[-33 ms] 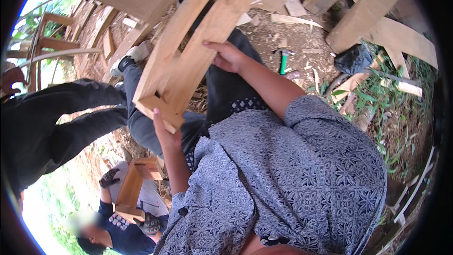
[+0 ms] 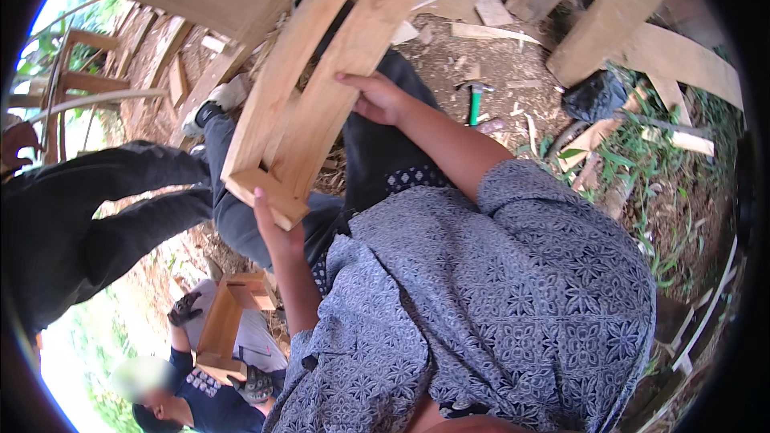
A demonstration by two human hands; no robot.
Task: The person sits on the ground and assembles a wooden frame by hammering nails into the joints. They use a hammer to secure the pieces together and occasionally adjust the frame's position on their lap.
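Note:
A long frame of pale wood (image 2: 321, 116) slants across my lap, two parallel boards with a gap between them and a short block (image 2: 267, 192) across the near end. My left hand (image 2: 279, 231) grips that near end, its thumb on the block and its other fingers hidden underneath. Farther up, my right hand (image 2: 377, 99) holds the right-hand board by its outer edge, thumb on top and fingers curled below. The far end of the frame rests by a crosspiece near the top of the view; what supports it is hidden.
A hammer with a green handle (image 2: 476, 104) lies on the littered dirt, near a black plastic bag (image 2: 595, 96). Large planks (image 2: 605, 20) stand at upper right. Someone's dark trouser leg (image 2: 104, 224) is at left; below, a gloved person holds another wooden frame (image 2: 220, 325).
The whole view has shifted slightly, so things sit a little farther left in it. Both my hands keep the same hold on the wooden frame.

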